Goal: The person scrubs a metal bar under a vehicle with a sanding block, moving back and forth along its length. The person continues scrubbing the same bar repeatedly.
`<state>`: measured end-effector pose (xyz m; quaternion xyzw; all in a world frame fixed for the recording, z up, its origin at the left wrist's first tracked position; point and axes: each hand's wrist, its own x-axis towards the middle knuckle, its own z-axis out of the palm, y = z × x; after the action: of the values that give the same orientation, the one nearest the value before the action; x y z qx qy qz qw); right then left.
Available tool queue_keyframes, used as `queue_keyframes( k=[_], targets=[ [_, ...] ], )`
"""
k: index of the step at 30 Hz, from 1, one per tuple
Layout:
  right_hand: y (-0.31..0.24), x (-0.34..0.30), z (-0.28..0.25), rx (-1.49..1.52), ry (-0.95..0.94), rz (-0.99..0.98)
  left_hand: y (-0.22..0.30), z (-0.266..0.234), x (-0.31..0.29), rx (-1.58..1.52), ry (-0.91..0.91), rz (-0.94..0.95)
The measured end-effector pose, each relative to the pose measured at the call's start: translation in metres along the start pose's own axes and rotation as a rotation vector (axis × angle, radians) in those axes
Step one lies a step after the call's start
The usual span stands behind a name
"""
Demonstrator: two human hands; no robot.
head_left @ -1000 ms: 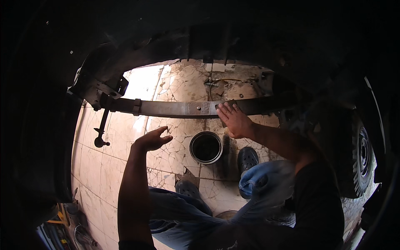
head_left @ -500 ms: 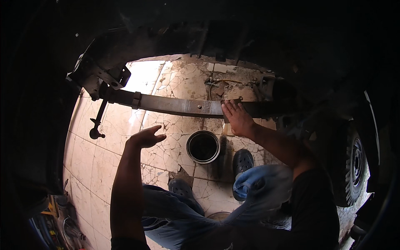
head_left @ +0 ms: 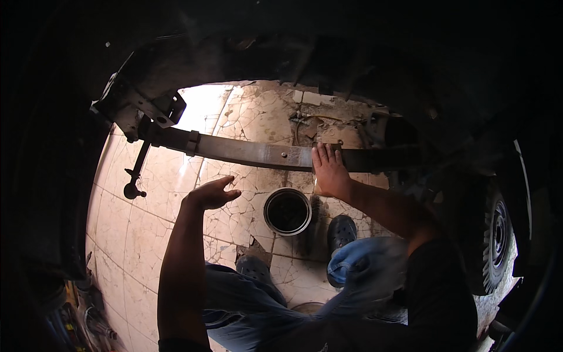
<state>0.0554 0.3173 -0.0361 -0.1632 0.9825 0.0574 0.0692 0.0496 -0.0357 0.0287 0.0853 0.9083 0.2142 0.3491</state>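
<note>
A dark, slightly curved leaf spring [head_left: 252, 152] runs across the view, with a round bolt head [head_left: 284, 155] near its middle and a metal clip [head_left: 192, 143] around it on the left. My right hand [head_left: 331, 171] lies on the spring to the right of the bolt, fingers stretched out flat. Under those fingers shows the edge of a dark flat piece [head_left: 336, 146]; whether it is loose or part of the spring I cannot tell. My left hand [head_left: 214, 193] hangs in the air nearer to me, open, with thumb and fingers apart and nothing in it.
An open round can [head_left: 287, 212] with dark insides stands on cracked floor tiles [head_left: 146, 234] between my hands and my feet. A jointed rod [head_left: 137, 170] hangs at the left. A tyre [head_left: 497, 237] is at the right, and the dark vehicle underside [head_left: 264, 58] spans the top.
The view has shifted slightly. My right hand has turned a little, its wrist moving left, and stays on the spring. My left hand keeps its open shape.
</note>
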Motion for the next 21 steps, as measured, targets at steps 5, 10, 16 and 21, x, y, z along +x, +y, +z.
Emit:
queue_keyframes(
  k=[5, 10, 16, 21],
  targets=[
    [-0.004, -0.009, -0.002, -0.008, 0.009, -0.116, -0.001, -0.002, -0.005, -0.024, -0.002, -0.003],
    [0.023, 0.020, 0.001, -0.077, -0.017, 0.011, 0.010, -0.004, -0.003, -0.027, -0.022, -0.007],
    [-0.007, -0.007, -0.005, -0.027, -0.006, -0.116, -0.001, -0.002, -0.005, -0.009, -0.012, -0.021],
    [0.031, 0.013, -0.001, -0.077, -0.021, -0.107, 0.011, -0.003, 0.001, -0.022, -0.041, -0.024]
  ],
)
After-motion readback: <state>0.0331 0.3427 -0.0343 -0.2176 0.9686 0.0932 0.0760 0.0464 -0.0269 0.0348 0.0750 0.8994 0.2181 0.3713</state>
